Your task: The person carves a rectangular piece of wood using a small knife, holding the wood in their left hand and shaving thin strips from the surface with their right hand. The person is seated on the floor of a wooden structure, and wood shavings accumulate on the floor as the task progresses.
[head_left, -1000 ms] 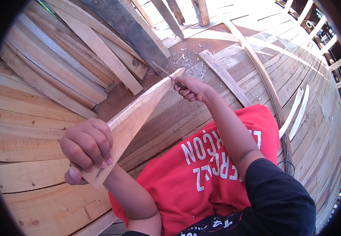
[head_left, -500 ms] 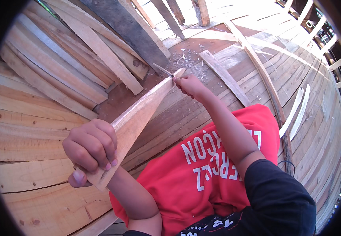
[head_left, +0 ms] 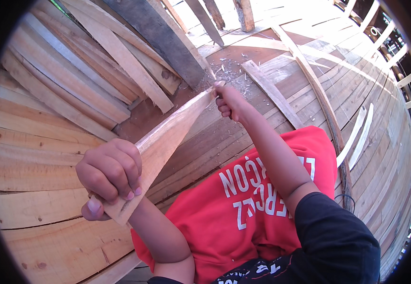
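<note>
A tapering piece of light wood (head_left: 172, 132) slants up and away from my left hand (head_left: 111, 175), whose fingers wrap round its wide near end. At its narrow far end is my right hand (head_left: 230, 102), closed in a fist round a knife (head_left: 210, 70). Only the knife's thin blade shows, pointing away past the wood's tip; its handle is hidden in the fist. Along the wood's upper edge runs a paler, freshly cut face. Red cloth (head_left: 262, 189) with white lettering covers my lap below the wood.
Stacked curved planks (head_left: 63, 80) fill the left side. A thick dark beam (head_left: 158, 38) leans at the upper middle, with wood shavings (head_left: 229, 71) beside its foot. On the plank floor lie a short board (head_left: 272, 92), a long curved strip (head_left: 314, 80) and two pale slivers (head_left: 361, 135).
My right hand has turned at the wood's far end, and the knife blade has swung from pointing left to pointing more straight away. My left hand and the wood have barely moved.
</note>
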Tool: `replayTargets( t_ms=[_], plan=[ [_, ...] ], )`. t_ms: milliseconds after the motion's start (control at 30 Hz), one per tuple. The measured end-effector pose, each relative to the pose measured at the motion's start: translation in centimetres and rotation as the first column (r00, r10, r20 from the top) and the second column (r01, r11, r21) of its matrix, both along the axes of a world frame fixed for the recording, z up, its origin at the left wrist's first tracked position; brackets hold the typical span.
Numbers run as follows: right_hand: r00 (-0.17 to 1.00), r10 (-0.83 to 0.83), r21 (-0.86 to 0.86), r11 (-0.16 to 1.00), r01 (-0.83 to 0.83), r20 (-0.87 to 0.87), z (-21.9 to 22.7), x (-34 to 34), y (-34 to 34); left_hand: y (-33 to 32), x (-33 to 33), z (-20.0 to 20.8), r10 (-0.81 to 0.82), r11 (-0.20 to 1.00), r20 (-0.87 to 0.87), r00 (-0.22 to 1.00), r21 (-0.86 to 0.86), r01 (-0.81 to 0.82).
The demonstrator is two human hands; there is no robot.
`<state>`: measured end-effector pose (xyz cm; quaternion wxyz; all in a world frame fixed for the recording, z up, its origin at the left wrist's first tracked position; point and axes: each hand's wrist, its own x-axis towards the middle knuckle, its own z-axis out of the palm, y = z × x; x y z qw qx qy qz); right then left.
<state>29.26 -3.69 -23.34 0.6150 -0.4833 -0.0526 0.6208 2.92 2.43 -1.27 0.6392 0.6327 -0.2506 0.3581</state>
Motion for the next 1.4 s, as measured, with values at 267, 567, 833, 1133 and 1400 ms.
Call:
replayTargets(
  t_ms=[267, 567, 833, 1133, 1400],
  plan=[
    [0.908, -0.158, -0.026, 0.983, 0.182, 0.387, 0.8, 1.0, -0.8, 0.8, -0.8, -0.1, 0.034, 0.999, -0.010, 0.999, -0.019, -0.035],
    [0.770, -0.041, -0.156, 0.971, 0.181, 0.637, -1.7, 0.8, -0.1, 0.5, -0.5, -0.1, 0.026, 1.000, 0.003, 1.000, -0.012, -0.026],
    [0.626, 0.161, -0.268, 0.960, 0.080, 0.763, 0.5, -0.9, -0.1, -0.4, -0.7, 1.0, 0.019, 1.000, 0.014, 1.000, 0.012, -0.019],
    [0.866, 0.445, -0.288, 0.880, -0.377, 0.228, 1.1, -1.2, -0.5, -1.1, -4.0, 3.7, 0.050, 0.998, 0.053, 0.997, 0.046, -0.052],
    [0.797, 0.597, -0.303, 0.779, -0.549, 0.091, -0.4, 0.2, -1.1, -1.2, -3.5, 3.8, 0.020, 0.999, 0.040, 0.999, 0.044, -0.022]
  ],
)
